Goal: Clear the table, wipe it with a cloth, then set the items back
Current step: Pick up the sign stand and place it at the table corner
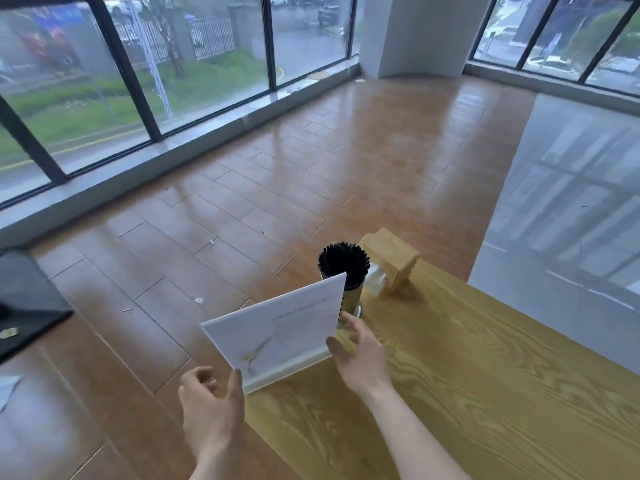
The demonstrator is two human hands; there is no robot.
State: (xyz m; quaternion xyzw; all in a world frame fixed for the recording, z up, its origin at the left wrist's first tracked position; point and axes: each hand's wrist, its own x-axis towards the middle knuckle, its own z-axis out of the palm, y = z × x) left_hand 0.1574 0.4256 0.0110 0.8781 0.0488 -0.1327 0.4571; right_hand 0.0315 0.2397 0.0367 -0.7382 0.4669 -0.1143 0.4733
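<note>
Left grip: the left hand has its thumb laid against the near lower corner of the white sign stand; the other fingers are loosely curled beside it, off the card's face.
Right grip: the right hand is spread open at the stand's far lower corner, thumb on the front edge, fingers reaching behind the card; whether they press on it I cannot tell.
Sign stand: between the two grips, tilted, its clear base on the edge of the worktop.
Chopstick holder: just beyond the right grip's fingertips, upright, a metal cylinder full of black sticks, partly hidden behind the card's upper corner.
Tissue box: further past the right grip, wooden, beside the holder, a white tissue hanging from its side opening.
Worktop: light wood grain, under the right forearm and spreading away to that grip's outer side.
Floor: brown tiles, below and beyond the left grip.
</note>
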